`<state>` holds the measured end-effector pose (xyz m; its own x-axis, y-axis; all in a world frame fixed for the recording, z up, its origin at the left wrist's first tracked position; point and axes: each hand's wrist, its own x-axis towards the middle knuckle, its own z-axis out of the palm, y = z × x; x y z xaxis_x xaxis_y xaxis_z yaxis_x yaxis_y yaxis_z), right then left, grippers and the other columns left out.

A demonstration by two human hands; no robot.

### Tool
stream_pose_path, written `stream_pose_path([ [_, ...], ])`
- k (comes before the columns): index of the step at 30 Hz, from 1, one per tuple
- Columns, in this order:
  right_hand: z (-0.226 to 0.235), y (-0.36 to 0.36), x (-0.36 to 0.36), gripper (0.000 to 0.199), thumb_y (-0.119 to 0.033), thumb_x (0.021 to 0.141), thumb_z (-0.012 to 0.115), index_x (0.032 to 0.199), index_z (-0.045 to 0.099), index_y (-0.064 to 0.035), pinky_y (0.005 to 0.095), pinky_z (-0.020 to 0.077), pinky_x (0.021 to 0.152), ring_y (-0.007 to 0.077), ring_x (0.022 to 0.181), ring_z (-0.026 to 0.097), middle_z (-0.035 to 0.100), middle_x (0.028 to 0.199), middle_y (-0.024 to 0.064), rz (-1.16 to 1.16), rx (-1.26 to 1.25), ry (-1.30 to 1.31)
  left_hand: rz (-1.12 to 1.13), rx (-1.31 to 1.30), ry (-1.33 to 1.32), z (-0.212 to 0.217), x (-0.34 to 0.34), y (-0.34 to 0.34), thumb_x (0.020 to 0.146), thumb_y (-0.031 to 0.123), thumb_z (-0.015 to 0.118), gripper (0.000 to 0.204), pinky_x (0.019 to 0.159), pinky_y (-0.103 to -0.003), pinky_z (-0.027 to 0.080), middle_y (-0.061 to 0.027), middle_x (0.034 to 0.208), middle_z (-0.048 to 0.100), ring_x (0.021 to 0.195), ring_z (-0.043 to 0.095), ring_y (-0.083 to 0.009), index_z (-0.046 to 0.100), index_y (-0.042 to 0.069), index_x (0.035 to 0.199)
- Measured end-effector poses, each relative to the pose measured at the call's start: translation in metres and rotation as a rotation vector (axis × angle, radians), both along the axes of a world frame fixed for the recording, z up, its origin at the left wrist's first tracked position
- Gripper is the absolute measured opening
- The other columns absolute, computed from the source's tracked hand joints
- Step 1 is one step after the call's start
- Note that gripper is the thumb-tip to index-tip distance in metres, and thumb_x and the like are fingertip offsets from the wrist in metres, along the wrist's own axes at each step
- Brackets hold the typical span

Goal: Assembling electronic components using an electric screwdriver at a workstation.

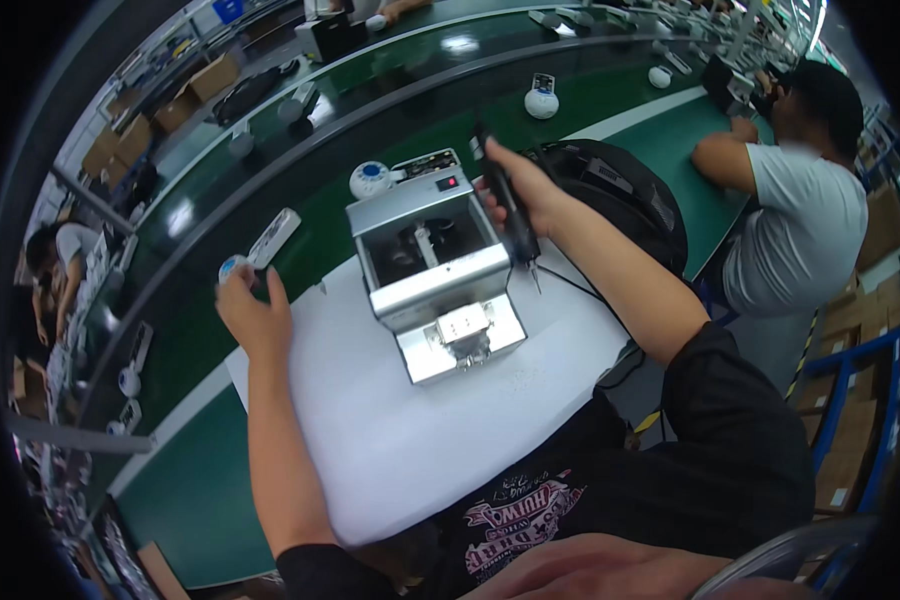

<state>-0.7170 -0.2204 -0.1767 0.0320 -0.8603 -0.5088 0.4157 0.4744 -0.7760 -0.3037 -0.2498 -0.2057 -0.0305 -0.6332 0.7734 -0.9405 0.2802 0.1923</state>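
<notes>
My left hand (252, 312) is at the round head of a white device (275, 236), which has a ball-shaped end and a long flat body and lies on the green belt. Its fingertips overlap the ball, and the thumb stands apart from it. Wrapped round a black electric screwdriver (511, 205) is my right hand (532, 190); the slim bit points down beside a silver metal fixture (440, 280). That fixture stands on a white sheet (370, 440) before me. Behind it lies another ball-headed device (371, 180), with a bare circuit board (425, 165) next to it.
A black bag (620, 190) lies right of the fixture, with a dark cable below it. More ball-headed devices (541, 98) are spread along the belt. At the right sits a co-worker (800, 200) in a light shirt. Cardboard boxes (850, 420) fill a blue rack.
</notes>
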Motion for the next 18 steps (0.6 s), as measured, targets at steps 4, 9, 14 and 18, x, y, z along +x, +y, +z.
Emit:
stream_pose_path([
  [4,-0.010,0.016,0.003,0.055,-0.061,0.098,0.060,0.104,0.057,-0.0062,0.0287,0.0453,0.045,0.0125,0.047,0.055,0.055,0.065,0.0010,0.116,-0.056,0.141,-0.328,0.581,-0.011,-0.009,-0.026,0.022,0.089,0.017,0.071,0.016,0.062,-0.035,0.046,-0.0106,0.073,0.067,0.063,0.062,-0.0275,0.064,0.002,0.087],
  [9,-0.013,0.020,0.006,0.048,-0.050,0.099,0.065,0.098,0.058,-0.0026,0.0296,0.0506,0.046,0.0144,0.050,0.059,0.057,0.065,0.0045,0.151,-0.140,0.274,-0.357,0.524,-0.029,-0.009,-0.043,0.020,0.086,0.011,0.073,0.015,0.054,-0.038,0.041,-0.0106,0.061,0.052,0.053,0.052,-0.0234,0.061,0.004,0.079],
  [14,-0.018,0.019,0.012,0.048,-0.046,0.098,0.068,0.097,0.059,0.0010,0.0306,0.0514,0.047,0.0154,0.051,0.061,0.060,0.068,0.0070,0.214,-0.195,0.364,-0.323,0.640,0.234,-0.037,-0.016,0.000,0.084,0.004,0.070,0.009,0.055,-0.035,0.041,-0.0101,0.063,0.053,0.055,0.052,-0.0208,0.061,0.005,0.085],
  [18,-0.014,0.020,0.010,0.048,-0.045,0.099,0.068,0.098,0.060,0.0024,0.0308,0.0517,0.048,0.0157,0.052,0.062,0.061,0.069,0.0074,0.216,-0.206,0.442,-0.251,0.613,0.263,-0.029,-0.031,0.011,0.082,0.001,0.069,0.014,0.057,-0.034,0.043,-0.0103,0.067,0.056,0.058,0.054,-0.0214,0.063,0.005,0.094],
])
